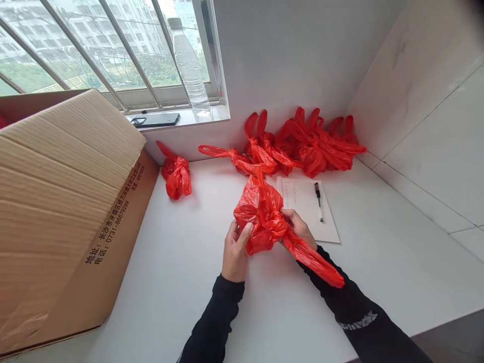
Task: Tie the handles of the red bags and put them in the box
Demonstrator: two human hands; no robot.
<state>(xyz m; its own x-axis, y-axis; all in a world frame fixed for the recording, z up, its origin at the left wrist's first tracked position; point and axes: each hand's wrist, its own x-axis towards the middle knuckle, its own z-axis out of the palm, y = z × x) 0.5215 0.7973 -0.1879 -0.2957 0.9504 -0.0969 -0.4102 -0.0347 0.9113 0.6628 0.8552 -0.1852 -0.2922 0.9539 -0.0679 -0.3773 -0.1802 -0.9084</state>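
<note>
A knotted red plastic bag [260, 212] is held between my two hands above the white tabletop [181, 282]. My left hand [236, 247] grips its left side, thumb on top. On the right side, my right hand [298, 227] is closed around the bag, its fingers partly hidden beneath the plastic. The bag's twisted handles [312, 259] trail over my right forearm. What the bag contains is hidden.
A cardboard box [75, 212] stands at left, flap raised. Several tied red bags [313, 143] line the wall; one red bag [176, 176] sits near the box. Paper [302, 201] with a pen [319, 201] lies at right. The windowsill holds a bottle [191, 70] and a phone [161, 119].
</note>
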